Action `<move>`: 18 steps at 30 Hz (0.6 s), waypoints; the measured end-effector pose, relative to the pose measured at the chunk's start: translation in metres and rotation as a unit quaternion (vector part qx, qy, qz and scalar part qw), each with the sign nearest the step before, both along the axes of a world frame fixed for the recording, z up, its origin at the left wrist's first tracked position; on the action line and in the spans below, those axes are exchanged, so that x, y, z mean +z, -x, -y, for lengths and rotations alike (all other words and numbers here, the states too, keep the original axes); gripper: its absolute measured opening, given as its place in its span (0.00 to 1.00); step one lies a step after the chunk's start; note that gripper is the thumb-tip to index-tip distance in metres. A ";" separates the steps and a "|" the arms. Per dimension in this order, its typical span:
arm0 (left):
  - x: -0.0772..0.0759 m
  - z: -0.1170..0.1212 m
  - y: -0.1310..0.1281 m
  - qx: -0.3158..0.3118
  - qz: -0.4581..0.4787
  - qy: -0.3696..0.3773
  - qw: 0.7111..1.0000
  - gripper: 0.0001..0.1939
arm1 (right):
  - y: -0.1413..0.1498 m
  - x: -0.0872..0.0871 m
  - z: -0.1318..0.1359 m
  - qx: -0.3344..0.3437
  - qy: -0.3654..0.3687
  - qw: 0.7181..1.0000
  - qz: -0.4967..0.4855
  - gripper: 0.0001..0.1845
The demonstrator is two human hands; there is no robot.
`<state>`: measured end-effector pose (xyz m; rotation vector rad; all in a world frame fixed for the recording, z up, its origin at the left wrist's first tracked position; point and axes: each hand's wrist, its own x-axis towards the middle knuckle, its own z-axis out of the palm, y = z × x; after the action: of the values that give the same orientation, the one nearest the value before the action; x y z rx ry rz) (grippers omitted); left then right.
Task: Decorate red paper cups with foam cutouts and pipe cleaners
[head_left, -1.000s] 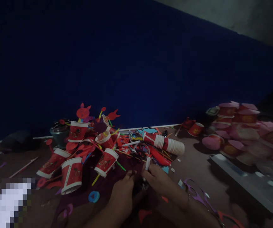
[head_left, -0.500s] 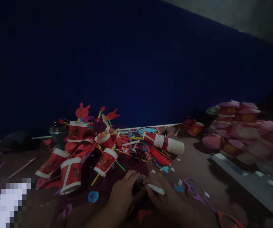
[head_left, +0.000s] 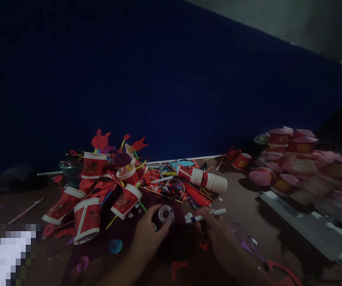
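Observation:
My left hand (head_left: 147,235) is closed around a round roll-like piece (head_left: 165,213), dark at the sides, with a pale face and a ring of dark holes. To its right, apart from it, my right hand (head_left: 217,232) grips a white marker (head_left: 219,212) lying across the fingers. A white and blue end (head_left: 193,218) shows on the left of those fingers. Just left of my left hand, a red paper cup (head_left: 126,201) lies tilted. A red paper scrap (head_left: 178,268) rests on the table below and between my hands.
Red cups (head_left: 87,220) with paper shapes and coloured sticks pile up at the left. Nested cups (head_left: 202,178) lie behind a heap of scraps. Pink-topped cups (head_left: 281,159) and a grey tray (head_left: 302,226) stand right. Purple-handled scissors (head_left: 250,246) lie near my right hand. A dark blue partition (head_left: 165,79) rises behind.
My hands have moved apart. The left has lifted the round piece and turned its face into view; the right has moved right with the marker. The view has shifted slightly.

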<state>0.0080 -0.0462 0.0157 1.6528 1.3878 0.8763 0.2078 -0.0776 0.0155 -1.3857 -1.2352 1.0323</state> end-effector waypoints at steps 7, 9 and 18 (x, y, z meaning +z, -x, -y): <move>-0.017 -0.003 0.000 0.010 -0.068 -0.060 0.996 0.26 | -0.005 0.004 0.009 0.002 0.081 0.996 -0.028 0.14; -0.017 -0.002 0.002 0.003 -0.092 -0.084 0.992 0.27 | -0.006 0.002 0.010 0.022 0.079 0.996 -0.024 0.16; -0.014 0.044 -0.004 -0.254 -0.322 -0.134 0.902 0.17 | -0.007 0.001 0.012 0.036 0.068 0.997 -0.008 0.11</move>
<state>0.0121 -0.0907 0.0012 2.5181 1.1556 0.2123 0.2146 -0.0896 0.0165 -1.4436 -1.2290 1.1936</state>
